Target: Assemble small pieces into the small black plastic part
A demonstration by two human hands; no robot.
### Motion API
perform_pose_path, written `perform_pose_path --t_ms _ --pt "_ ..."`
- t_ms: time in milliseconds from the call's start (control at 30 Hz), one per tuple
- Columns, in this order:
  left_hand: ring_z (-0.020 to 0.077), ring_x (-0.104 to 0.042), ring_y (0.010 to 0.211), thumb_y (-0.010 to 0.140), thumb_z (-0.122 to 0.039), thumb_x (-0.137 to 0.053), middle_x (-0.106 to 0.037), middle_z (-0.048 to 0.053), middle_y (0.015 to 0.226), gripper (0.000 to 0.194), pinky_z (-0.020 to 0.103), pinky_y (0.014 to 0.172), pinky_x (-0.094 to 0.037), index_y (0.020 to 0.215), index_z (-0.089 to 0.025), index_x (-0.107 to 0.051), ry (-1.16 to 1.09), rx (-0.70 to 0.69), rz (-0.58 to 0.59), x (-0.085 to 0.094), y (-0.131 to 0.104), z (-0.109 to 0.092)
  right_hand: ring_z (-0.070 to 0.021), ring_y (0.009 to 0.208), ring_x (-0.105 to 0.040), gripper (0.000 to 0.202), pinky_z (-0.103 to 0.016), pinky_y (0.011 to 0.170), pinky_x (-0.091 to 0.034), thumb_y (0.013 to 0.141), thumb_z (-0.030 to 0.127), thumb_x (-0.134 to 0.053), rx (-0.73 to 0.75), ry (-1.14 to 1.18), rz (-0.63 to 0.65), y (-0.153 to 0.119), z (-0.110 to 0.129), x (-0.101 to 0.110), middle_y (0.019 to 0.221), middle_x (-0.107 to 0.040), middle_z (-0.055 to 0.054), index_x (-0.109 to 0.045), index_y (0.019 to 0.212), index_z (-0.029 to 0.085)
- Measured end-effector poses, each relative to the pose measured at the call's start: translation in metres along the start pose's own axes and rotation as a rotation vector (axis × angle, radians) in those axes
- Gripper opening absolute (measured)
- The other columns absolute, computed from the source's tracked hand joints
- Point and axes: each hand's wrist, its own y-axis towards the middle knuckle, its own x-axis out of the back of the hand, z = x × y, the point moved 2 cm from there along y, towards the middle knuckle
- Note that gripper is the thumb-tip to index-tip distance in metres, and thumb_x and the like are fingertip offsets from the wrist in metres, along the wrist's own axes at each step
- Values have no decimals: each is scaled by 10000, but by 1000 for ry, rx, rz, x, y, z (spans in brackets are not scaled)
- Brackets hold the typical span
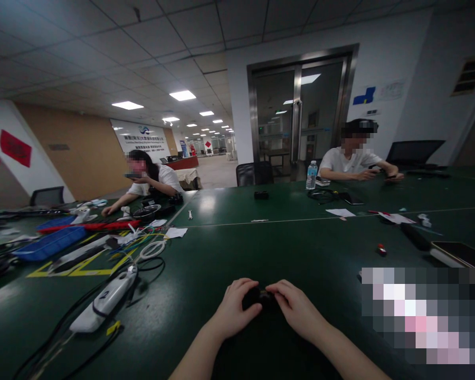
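Note:
A small dark black object [266, 300] is between my two hands, low over the green table [206, 264]; its kind is hard to make out. My left hand [237, 303] curls around its left end, thumb at the near side and fingers over the far side. On the right end, the fingertips and thumb of my right hand [296, 306] close in a pinch. My fingers cover parts of the object. Further back on the table sits another small black object [261, 195], apart from both hands.
A white power strip [103, 301] with black cables lies at left, near coiled cables [152, 250] and a blue tray [49, 244]. A water bottle [311, 176] stands at the back. Two people in white shirts sit across, left and right. A pixelated area covers the lower right.

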Motion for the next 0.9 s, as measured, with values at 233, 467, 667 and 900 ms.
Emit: perform_pose_path --t_ms 233,467,667,900 --pt "233 -424 1151 798 -349 -589 -480 65 1252 458 375 996 -337 1233 -239 -496 0 -7 6 3 0 -4 -157 947 -566 267 -278 821 -453 893 218 -395 6 2 -2 -1 4 1 1041 -576 -25 -601 1060 245" --pt "237 -437 1148 846 -399 -518 -512 70 1239 425 378 988 -341 1234 -225 -510 8 17 10 2 1 -2 -157 952 -568 271 -278 820 -452 894 222 -395 2 -4 -2 0 3 1 1040 -578 -26 -600 1070 247" --pt "226 -435 1150 836 -362 -534 -520 65 1235 429 376 999 -329 1243 -230 -501 25 -1 14 2 0 -2 -161 949 -568 265 -284 826 -456 890 230 -403 19 7 -7 1 0 0 1043 -573 -24 -597 1070 250" --pt "219 -438 1151 872 -347 -473 -526 60 1233 378 385 1000 -325 1234 -242 -508 36 -1 -1 0 2 -2 -164 951 -568 261 -282 829 -453 891 234 -409 27 -17 -16 1 2 0 1046 -576 -33 -601 1067 247"
